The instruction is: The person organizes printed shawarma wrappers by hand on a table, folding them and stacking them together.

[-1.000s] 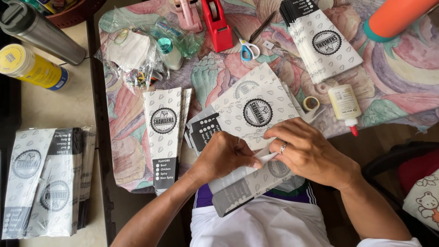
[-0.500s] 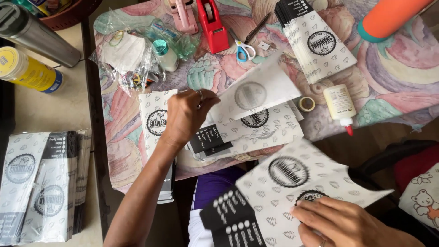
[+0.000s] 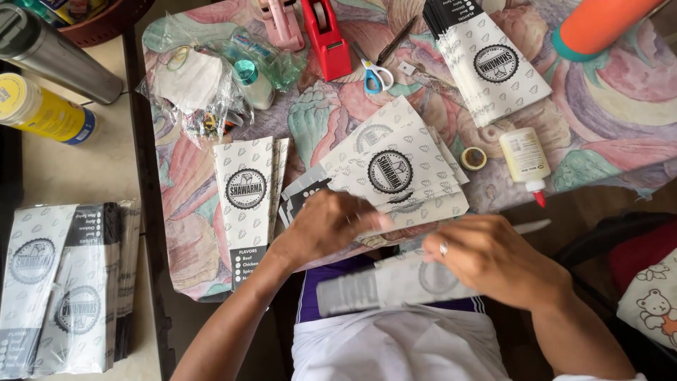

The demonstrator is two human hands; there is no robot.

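**Folding a paper sleeve at the table edge**

Both hands work one flat paper sleeve (image 3: 395, 286), white with small grey hearts and a round black emblem, held low over the lap just below the fanned pile (image 3: 395, 169). It is blurred, so its exact fold cannot be read. The right hand (image 3: 493, 261) lies over its right end, fingers curled and pressing down, a ring showing. The left hand (image 3: 328, 222) sits just above its left part with fingers bent together at the pile's near edge; whether it pinches the sleeve or the pile, I cannot tell. It looks like the creasing step; next would call for a firm, square press along the fold.

Left of the pile lies a narrow finished stack (image 3: 247, 204) with a black foot panel. Right of the pile stand a tape roll (image 3: 473, 158) and a white glue bottle (image 3: 525, 161) with a red tip. Beyond the pile sit blue-handled scissors (image 3: 374, 74), a red tape dispenser (image 3: 326, 35) and another stack (image 3: 486, 63). Far left rest more bundles (image 3: 63, 289).
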